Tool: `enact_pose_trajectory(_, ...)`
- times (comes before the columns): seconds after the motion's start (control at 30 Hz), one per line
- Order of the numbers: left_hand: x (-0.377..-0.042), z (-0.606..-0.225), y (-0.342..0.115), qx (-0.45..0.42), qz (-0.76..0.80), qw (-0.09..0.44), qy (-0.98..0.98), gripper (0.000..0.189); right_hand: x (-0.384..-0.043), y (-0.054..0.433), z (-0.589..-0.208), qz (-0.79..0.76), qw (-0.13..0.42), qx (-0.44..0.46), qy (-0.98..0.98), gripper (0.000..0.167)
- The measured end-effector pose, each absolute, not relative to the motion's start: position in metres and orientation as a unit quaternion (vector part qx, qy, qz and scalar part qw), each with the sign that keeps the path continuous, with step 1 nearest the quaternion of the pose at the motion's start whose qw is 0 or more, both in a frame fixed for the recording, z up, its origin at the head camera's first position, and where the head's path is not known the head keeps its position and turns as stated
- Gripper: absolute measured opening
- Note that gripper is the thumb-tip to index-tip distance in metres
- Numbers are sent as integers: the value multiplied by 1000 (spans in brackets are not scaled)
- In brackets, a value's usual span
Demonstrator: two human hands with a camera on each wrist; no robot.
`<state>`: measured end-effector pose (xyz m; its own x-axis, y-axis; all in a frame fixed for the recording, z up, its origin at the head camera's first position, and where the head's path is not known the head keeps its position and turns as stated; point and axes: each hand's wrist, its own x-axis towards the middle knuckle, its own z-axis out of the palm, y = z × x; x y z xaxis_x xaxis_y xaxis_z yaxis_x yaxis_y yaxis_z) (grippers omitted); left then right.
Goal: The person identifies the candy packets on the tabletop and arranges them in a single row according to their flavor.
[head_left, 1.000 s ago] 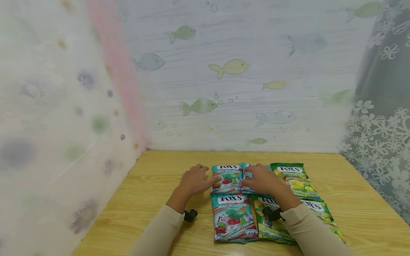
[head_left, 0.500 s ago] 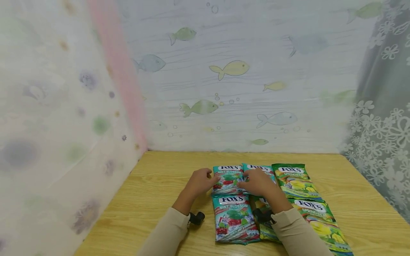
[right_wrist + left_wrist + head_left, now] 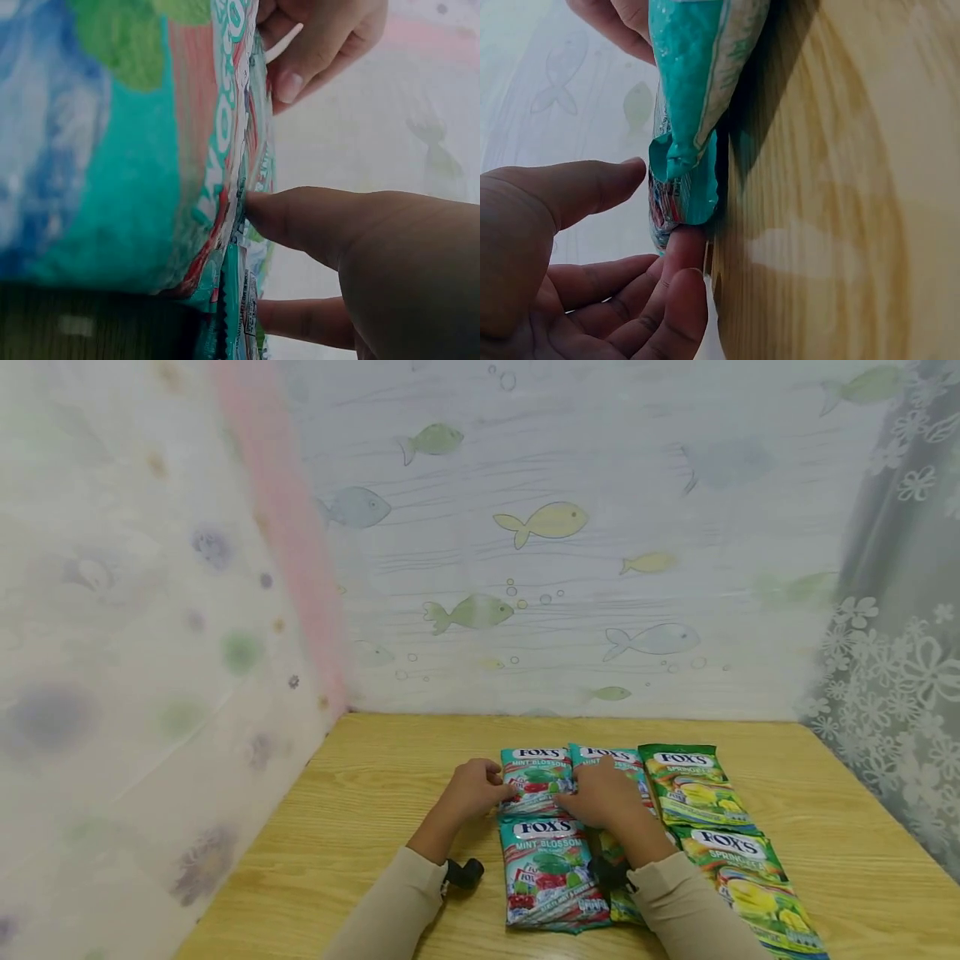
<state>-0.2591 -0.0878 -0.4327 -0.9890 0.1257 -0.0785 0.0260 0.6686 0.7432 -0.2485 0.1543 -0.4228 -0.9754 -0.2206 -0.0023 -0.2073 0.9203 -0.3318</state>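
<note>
My left hand [image 3: 471,789] is at the left edge of the back-left teal Mint Blossom candy bag [image 3: 538,781]. In the left wrist view its thumb [image 3: 604,187] points at that bag, and a fingertip [image 3: 686,247] touches its lower edge. My right hand [image 3: 603,793] lies over the back-middle teal candy bag [image 3: 636,766], hiding much of it. Its thumb [image 3: 300,217] touches a bag in the right wrist view, with a straight finger [image 3: 307,319] below. Another Mint Blossom candy bag [image 3: 551,877] lies in front.
Two green Springtea candy bags, one at the back [image 3: 693,789] and one in front [image 3: 753,881], form the right column. A green bag [image 3: 628,906] shows partly under my right forearm. The wooden table [image 3: 360,793] meets a fish-patterned wall covering [image 3: 465,685].
My right hand has moved slightly left and nearer to me, its thumb now on the back-left bag's right edge. My left hand has moved a little nearer to me. The bags stay in place.
</note>
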Motion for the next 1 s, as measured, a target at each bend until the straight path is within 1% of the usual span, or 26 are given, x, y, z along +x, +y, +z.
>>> enact_pose_trajectory(0.13, -258, -432, -87, 31, 418, 70, 905, 61, -249, 153, -425, -154, 20, -107, 982, 62)
enact_pose_trajectory(0.27, -259, -434, -88, 28, 419, 68, 905, 61, -249, 152, -425, -153, 25, -100, 983, 80)
enact_pose_trajectory(0.37, -261, -437, -89, 30, 416, 67, 906, 59, -248, 152, -425, -146, 29, -91, 985, 91)
enact_pose_trajectory(0.43, -262, -439, -89, 32, 416, 69, 906, 57, -247, 151, -426, -140, 27, -84, 986, 93)
enact_pose_trajectory(0.57, -262, -441, -88, 36, 422, 72, 903, 50, -246, 152, -427, -133, 15, -79, 988, 90)
enact_pose_trajectory(0.7, -262, -442, -87, 39, 431, 76, 899, 45, -246, 153, -428, -141, 8, -86, 986, 74)
enact_pose_trajectory(0.8, -262, -442, -87, 41, 434, 77, 897, 46, -246, 153, -427, -154, 10, -93, 984, 63)
enact_pose_trajectory(1.0, -262, -443, -87, 56, 422, 66, 902, 50, -248, 155, -429, -178, 5, -94, 979, 55)
